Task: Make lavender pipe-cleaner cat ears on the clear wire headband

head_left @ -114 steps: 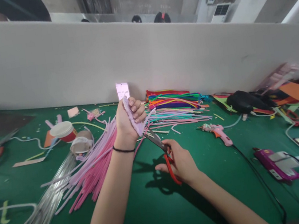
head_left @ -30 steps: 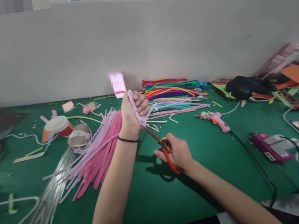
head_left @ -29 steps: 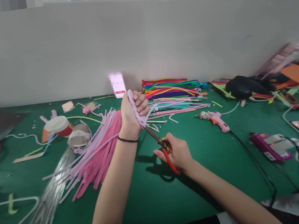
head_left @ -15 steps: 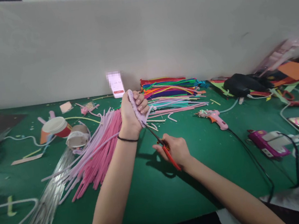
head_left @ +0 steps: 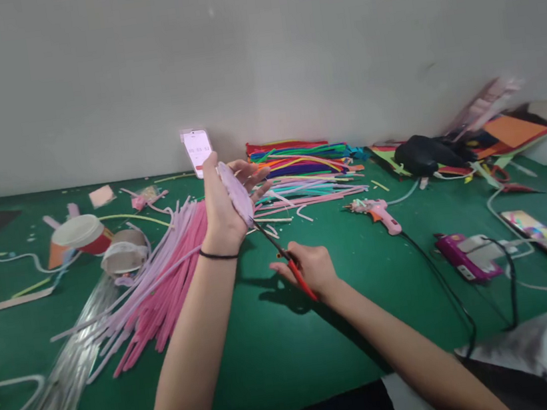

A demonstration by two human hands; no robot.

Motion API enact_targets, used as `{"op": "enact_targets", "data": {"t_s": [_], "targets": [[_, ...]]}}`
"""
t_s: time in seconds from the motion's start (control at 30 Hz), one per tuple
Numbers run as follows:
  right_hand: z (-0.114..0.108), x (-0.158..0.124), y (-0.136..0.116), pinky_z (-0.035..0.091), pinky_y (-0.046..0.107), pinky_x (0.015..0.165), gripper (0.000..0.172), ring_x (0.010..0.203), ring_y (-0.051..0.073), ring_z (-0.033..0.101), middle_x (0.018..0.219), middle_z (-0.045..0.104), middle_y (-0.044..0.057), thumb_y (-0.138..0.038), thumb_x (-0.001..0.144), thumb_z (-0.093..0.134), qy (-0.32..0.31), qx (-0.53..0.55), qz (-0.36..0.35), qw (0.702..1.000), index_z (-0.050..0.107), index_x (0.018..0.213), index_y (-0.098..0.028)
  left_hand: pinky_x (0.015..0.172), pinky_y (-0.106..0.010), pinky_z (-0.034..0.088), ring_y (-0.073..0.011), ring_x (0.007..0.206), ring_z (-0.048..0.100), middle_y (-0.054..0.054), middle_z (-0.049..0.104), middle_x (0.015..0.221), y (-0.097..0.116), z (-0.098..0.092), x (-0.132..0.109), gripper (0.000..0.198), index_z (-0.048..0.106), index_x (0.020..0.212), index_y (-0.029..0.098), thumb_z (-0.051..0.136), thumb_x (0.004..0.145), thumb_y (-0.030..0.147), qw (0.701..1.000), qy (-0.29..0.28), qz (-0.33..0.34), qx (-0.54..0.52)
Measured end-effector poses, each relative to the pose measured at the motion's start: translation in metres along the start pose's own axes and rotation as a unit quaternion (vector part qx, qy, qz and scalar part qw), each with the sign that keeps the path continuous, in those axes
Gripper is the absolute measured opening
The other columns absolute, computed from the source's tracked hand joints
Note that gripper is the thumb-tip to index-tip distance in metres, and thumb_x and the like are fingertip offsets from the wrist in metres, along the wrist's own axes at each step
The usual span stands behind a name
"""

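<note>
My left hand point(head_left: 223, 208) is raised over the green table, its fingers loosely spread. It supports a flat, fuzzy lilac pipe-cleaner piece point(head_left: 236, 194) between the thumb side and the fingers. My right hand point(head_left: 312, 268) is closed around the handles of scissors point(head_left: 301, 279) with red grips. Their dark blades point up and left, with the tips at the lower end of the lilac piece. Whether the tips are cutting it I cannot tell. Pink and lilac pipe cleaners point(head_left: 177, 278) lie in a bundle beside my left forearm.
A pink glue gun point(head_left: 375, 214) lies at right, its cord trailing forward. Behind my hands are colourful pipe cleaners point(head_left: 303, 167) and an upright phone point(head_left: 197, 149). Left are a paper cup point(head_left: 83, 234) and clear sticks point(head_left: 68, 373). A purple power adapter point(head_left: 466, 257) is far right.
The fingers of my left hand have uncurled, and the lilac piece has turned to show its flat face. The scissors stay at its lower end. The whole view has shifted slightly.
</note>
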State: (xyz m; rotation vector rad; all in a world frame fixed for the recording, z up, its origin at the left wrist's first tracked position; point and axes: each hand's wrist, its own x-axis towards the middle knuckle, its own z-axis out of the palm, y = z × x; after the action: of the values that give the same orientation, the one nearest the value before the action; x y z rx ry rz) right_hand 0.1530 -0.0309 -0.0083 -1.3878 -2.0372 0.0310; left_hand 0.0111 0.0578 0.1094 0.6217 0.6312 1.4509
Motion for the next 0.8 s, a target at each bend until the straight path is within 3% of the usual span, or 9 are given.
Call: {"op": "enact_targets", "data": {"t_s": [0.13, 0.23, 0.43, 0.53, 0.6, 0.67, 0.7, 0.77, 0.8], "targets": [[-0.008, 0.002, 0.005, 0.030, 0.020, 0.050, 0.051, 0.046, 0.010, 0.053, 0.053, 0.060, 0.001, -0.059, 0.091, 0.035, 0.015, -0.005, 0.011, 1.000, 0.056, 0.067, -0.018, 0.078, -0.033, 0.056, -0.0199, 0.084, 0.069, -0.005, 0.070, 0.077, 0.007, -0.006, 0.003, 0.018, 0.057, 0.071, 0.019, 0.056, 0.078, 0.035, 1.000, -0.006, 0.016, 0.025], [-0.021, 0.005, 0.011, 0.031, 0.021, 0.052, 0.050, 0.050, 0.012, 0.056, 0.057, 0.062, 0.003, -0.057, 0.092, 0.034, 0.001, -0.053, 0.059, 0.997, 0.057, 0.068, -0.018, 0.079, -0.032, 0.055, -0.0194, 0.085, 0.069, -0.006, 0.071, 0.080, 0.021, -0.009, 0.001, 0.016, 0.059, 0.073, 0.019, 0.056, 0.080, 0.033, 0.999, -0.010, 0.035, 0.033], [-0.047, -0.004, 0.019, 0.031, 0.027, 0.050, 0.050, 0.054, 0.023, 0.062, 0.058, 0.064, 0.009, -0.061, 0.089, 0.038, -0.138, -0.211, 0.178, 0.951, 0.058, 0.071, -0.019, 0.072, -0.028, 0.055, -0.0167, 0.079, 0.067, -0.002, 0.071, 0.078, 0.060, -0.008, -0.021, 0.022, 0.061, 0.076, 0.019, 0.047, 0.087, 0.032, 0.993, -0.022, 0.114, 0.026], [-0.050, -0.010, 0.025, 0.035, 0.030, 0.051, 0.048, 0.058, 0.027, 0.064, 0.061, 0.064, 0.012, -0.059, 0.089, 0.041, -0.209, -0.216, 0.204, 0.932, 0.059, 0.072, -0.018, 0.078, -0.024, 0.053, -0.0142, 0.093, 0.065, 0.001, 0.071, 0.084, 0.069, -0.003, -0.034, 0.030, 0.061, 0.077, 0.022, 0.037, 0.093, 0.031, 0.977, -0.057, 0.203, -0.033], [-0.049, -0.010, 0.029, 0.040, 0.032, 0.054, 0.035, 0.064, 0.028, 0.065, 0.072, 0.066, 0.014, -0.050, 0.087, 0.051, -0.232, -0.191, 0.189, 0.935, 0.060, 0.078, -0.017, 0.086, -0.026, 0.051, -0.0138, 0.107, 0.061, 0.003, 0.071, 0.096, 0.068, 0.001, -0.039, 0.035, 0.062, 0.084, 0.023, 0.031, 0.097, 0.032, 0.962, -0.089, 0.250, -0.059], [-0.051, -0.004, 0.029, 0.045, 0.033, 0.063, 0.019, 0.079, 0.027, 0.066, 0.089, 0.066, 0.015, -0.033, 0.082, 0.061, -0.214, -0.139, 0.149, 0.955, 0.061, 0.090, -0.015, 0.089, -0.028, 0.050, -0.0147, 0.113, 0.057, 0.003, 0.069, 0.106, 0.062, 0.005, -0.040, 0.038, 0.061, 0.088, 0.024, 0.026, 0.098, 0.035, 0.956, -0.097, 0.271, -0.062], [-0.053, 0.001, 0.026, 0.047, 0.034, 0.070, 0.018, 0.088, 0.027, 0.064, 0.098, 0.064, 0.015, -0.025, 0.081, 0.063, -0.195, -0.094, 0.123, 0.969, 0.060, 0.096, -0.015, 0.089, -0.029, 0.049, -0.0149, 0.114, 0.057, 0.002, 0.068, 0.108, 0.058, 0.007, -0.040, 0.038, 0.061, 0.089, 0.024, 0.027, 0.098, 0.036, 0.955, -0.093, 0.277, -0.062], [-0.059, 0.013, 0.014, 0.047, 0.036, 0.084, 0.022, 0.100, 0.024, 0.061, 0.106, 0.063, 0.012, -0.020, 0.083, 0.059, -0.157, 0.046, 0.078, 0.983, 0.060, 0.105, -0.017, 0.090, -0.028, 0.049, -0.0145, 0.115, 0.056, 0.003, 0.069, 0.106, 0.051, 0.010, -0.039, 0.036, 0.061, 0.089, 0.025, 0.029, 0.098, 0.039, 0.952, -0.077, 0.291, -0.060], [-0.062, 0.021, 0.005, 0.047, 0.036, 0.087, 0.022, 0.101, 0.021, 0.061, 0.108, 0.064, 0.010, -0.024, 0.086, 0.057, -0.157, 0.143, 0.059, 0.975, 0.060, 0.107, -0.019, 0.090, -0.028, 0.048, -0.0143, 0.116, 0.055, 0.003, 0.069, 0.106, 0.048, 0.012, -0.039, 0.035, 0.060, 0.089, 0.025, 0.030, 0.098, 0.040, 0.949, -0.068, 0.302, -0.056]]}}
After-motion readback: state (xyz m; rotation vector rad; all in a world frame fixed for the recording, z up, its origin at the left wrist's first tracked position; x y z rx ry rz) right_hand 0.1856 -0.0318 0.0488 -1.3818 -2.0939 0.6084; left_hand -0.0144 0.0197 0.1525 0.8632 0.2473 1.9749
